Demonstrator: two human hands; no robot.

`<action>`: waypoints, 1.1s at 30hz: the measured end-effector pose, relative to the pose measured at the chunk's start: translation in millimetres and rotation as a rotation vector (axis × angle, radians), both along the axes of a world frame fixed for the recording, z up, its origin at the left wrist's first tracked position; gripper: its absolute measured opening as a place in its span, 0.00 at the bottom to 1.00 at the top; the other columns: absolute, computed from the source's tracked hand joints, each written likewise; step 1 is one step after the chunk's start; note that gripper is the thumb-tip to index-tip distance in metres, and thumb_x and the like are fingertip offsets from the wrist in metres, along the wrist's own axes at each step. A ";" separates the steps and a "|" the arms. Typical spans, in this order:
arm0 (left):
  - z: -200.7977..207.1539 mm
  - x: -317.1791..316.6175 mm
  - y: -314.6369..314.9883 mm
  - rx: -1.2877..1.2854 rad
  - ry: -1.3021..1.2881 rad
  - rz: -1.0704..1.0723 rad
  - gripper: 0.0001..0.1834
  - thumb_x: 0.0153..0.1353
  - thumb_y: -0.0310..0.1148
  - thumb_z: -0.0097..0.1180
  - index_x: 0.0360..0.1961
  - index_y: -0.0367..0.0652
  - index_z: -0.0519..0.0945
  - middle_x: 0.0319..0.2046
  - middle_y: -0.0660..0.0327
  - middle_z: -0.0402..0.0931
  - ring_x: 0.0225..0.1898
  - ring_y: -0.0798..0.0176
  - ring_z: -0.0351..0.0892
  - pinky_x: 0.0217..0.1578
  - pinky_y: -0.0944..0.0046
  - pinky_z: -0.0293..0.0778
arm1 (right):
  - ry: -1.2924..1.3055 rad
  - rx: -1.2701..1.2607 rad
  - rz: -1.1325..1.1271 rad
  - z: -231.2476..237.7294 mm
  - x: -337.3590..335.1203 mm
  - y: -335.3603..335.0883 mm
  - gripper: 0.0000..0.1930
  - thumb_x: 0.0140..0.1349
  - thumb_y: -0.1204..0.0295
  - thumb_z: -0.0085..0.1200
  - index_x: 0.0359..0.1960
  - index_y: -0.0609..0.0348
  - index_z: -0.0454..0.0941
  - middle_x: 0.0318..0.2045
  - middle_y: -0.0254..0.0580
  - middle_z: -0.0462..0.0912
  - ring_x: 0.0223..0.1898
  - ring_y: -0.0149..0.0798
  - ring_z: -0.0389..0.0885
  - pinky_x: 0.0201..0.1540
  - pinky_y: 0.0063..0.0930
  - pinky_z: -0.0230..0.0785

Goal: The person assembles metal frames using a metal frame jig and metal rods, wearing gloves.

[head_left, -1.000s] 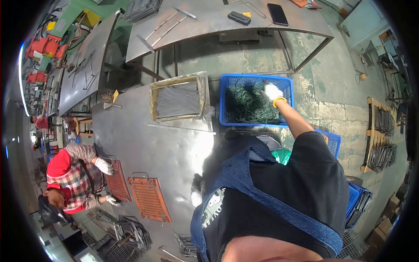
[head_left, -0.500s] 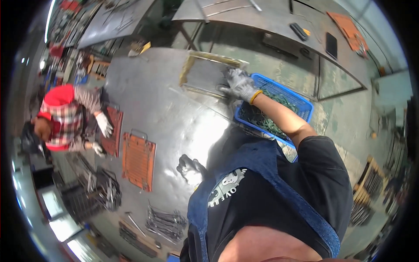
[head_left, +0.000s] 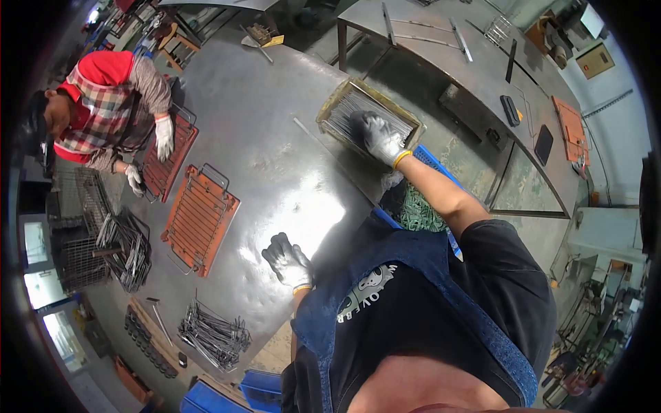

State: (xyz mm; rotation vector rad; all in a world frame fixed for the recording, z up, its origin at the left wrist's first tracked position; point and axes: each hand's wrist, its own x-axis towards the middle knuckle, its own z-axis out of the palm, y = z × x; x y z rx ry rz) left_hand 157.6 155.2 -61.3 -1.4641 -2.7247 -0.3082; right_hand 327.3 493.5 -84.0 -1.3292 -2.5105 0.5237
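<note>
My right hand (head_left: 383,140), in a grey-white glove with dark fingers, lies over a bundle of thin metal rods (head_left: 345,112). They sit in a shallow rectangular box (head_left: 394,103) with a yellowish rim, by the table's right edge. Its fingers are dark and blurred among the rods, so their grip is unclear. My left hand (head_left: 288,262), gloved alike, is held close to my apron over the bare metal table (head_left: 258,148). Nothing is in it, and its fingers are spread. Below my right forearm, a blue plastic basket (head_left: 434,164) holds green strips (head_left: 418,210).
Across the table at left, a co-worker (head_left: 103,103) in white gloves handles a red-brown wire rack (head_left: 170,155). An orange rack (head_left: 196,220) lies nearer. A heap of metal pieces (head_left: 213,336) is at the near left. Another metal table (head_left: 441,62) stands at the far right.
My view has shifted. My right hand has moved from the box's end onto the rods inside, which now show. My left hand's fingers have spread wider. The co-worker's hands remain at the red-brown rack.
</note>
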 end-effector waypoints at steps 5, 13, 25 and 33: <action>11.0 -2.8 4.0 0.009 -0.040 0.061 0.19 0.51 0.31 0.49 0.46 0.38 0.69 0.44 0.53 0.66 0.44 0.48 0.64 0.54 0.50 0.57 | -0.017 0.103 0.117 -12.2 -11.7 31.6 0.23 0.59 0.67 0.50 0.57 0.52 0.68 0.50 0.56 0.72 0.50 0.59 0.72 0.52 0.48 0.67; 24.1 -3.9 -10.1 0.021 0.004 0.071 0.18 0.47 0.30 0.50 0.42 0.39 0.69 0.41 0.53 0.67 0.43 0.50 0.65 0.52 0.52 0.58 | -0.188 0.159 -0.043 26.6 -34.8 81.7 0.13 0.63 0.68 0.42 0.37 0.58 0.79 0.33 0.50 0.83 0.30 0.50 0.84 0.32 0.45 0.76; 33.8 2.1 -82.6 0.163 -0.130 0.166 0.20 0.47 0.31 0.54 0.45 0.46 0.71 0.42 0.58 0.67 0.45 0.49 0.64 0.49 0.52 0.64 | -0.288 0.169 -0.018 86.7 -47.2 29.5 0.15 0.62 0.59 0.46 0.34 0.54 0.82 0.34 0.51 0.83 0.37 0.55 0.82 0.39 0.47 0.75; 32.3 2.9 -89.0 0.205 -0.113 0.122 0.20 0.46 0.31 0.55 0.44 0.48 0.72 0.42 0.59 0.68 0.46 0.52 0.65 0.52 0.55 0.62 | -0.482 0.138 0.015 77.8 4.0 41.0 0.17 0.59 0.54 0.51 0.35 0.56 0.81 0.34 0.53 0.83 0.35 0.56 0.82 0.36 0.49 0.76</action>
